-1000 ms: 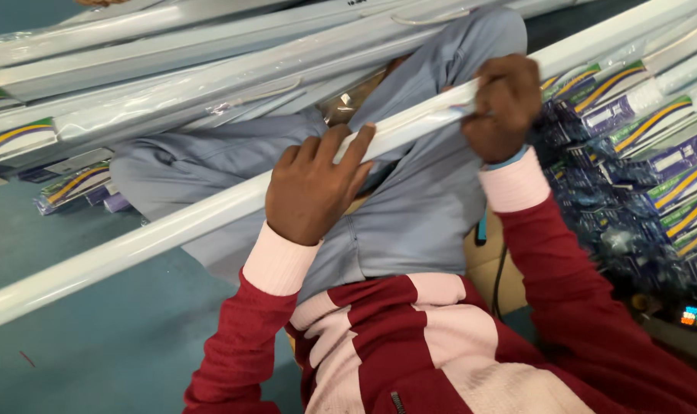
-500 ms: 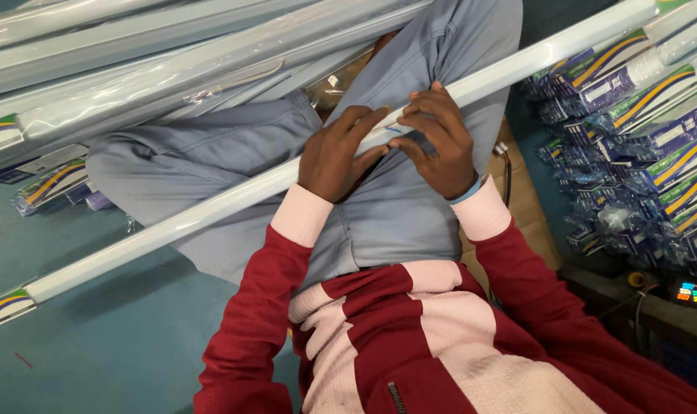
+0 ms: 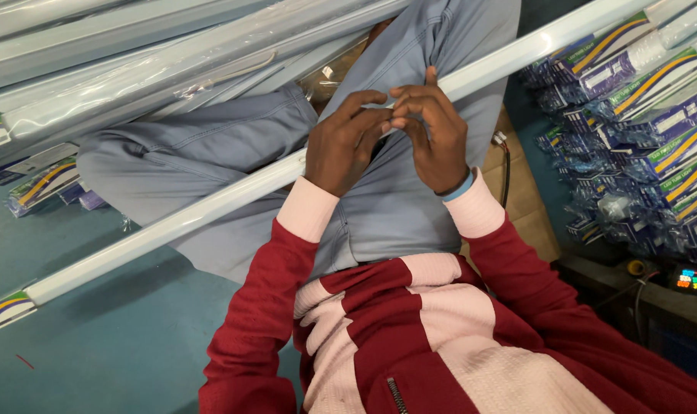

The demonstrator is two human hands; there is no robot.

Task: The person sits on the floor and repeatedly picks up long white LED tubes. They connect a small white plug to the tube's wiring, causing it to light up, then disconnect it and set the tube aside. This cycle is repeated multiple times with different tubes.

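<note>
While the long white tube light (image 3: 172, 222) lies slanted across the seated person's lap, the left hand (image 3: 345, 146) and right hand (image 3: 433, 134) pinch it mid-length with fingertips only — so light a grip might let it slide floorward.

Workshop; stacked packaged tube lights (image 3: 655, 100)

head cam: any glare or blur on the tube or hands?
Head view: a bright glare streak on the long white tube at upper right, more sheen on the plastic-wrapped tubes at top; left hand and right hand fairly sharp, evenly lit, with no hard shadows.
</note>
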